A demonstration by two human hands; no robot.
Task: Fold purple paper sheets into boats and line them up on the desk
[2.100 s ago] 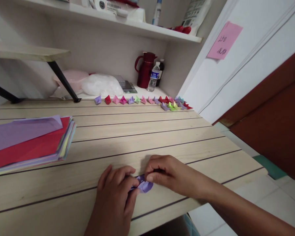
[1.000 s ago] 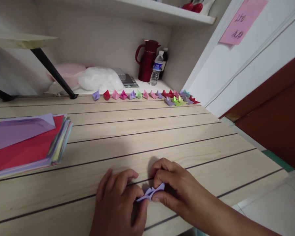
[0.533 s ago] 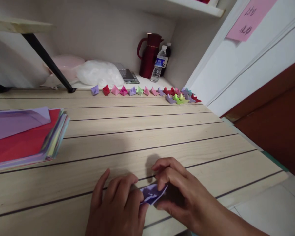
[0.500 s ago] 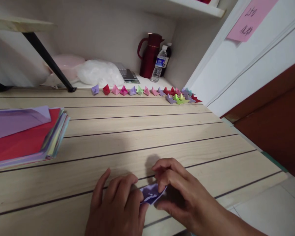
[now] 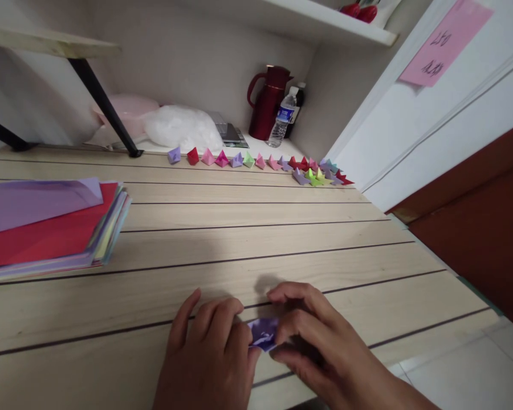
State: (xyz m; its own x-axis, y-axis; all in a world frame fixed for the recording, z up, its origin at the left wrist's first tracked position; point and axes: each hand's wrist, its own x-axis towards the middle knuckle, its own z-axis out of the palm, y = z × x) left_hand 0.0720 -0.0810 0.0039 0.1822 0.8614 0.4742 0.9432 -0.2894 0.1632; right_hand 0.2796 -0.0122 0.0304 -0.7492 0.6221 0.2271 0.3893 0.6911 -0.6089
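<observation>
A small piece of folded purple paper (image 5: 264, 333) lies between my two hands, low over the front of the slatted table. My left hand (image 5: 211, 347) pinches its left end between thumb and forefinger, the other fingers curved toward the tabletop. At the right end, my right hand (image 5: 320, 336) grips the paper with thumb and fingertips, its forefinger raised and bent above. Both ends of the paper are hidden behind my fingers.
A stack of coloured paper (image 5: 47, 245) lies at the left. Several small folded paper boats (image 5: 236, 160) line the table's back edge, bunched at the right. Behind them stand a dark red jug (image 5: 268, 105), a water bottle (image 5: 283, 118) and a white plastic bag (image 5: 183, 128).
My right fingers have closed in on the paper's right end, covering more of it. The whole view has shifted slightly, and my left hand keeps its pinch.
</observation>
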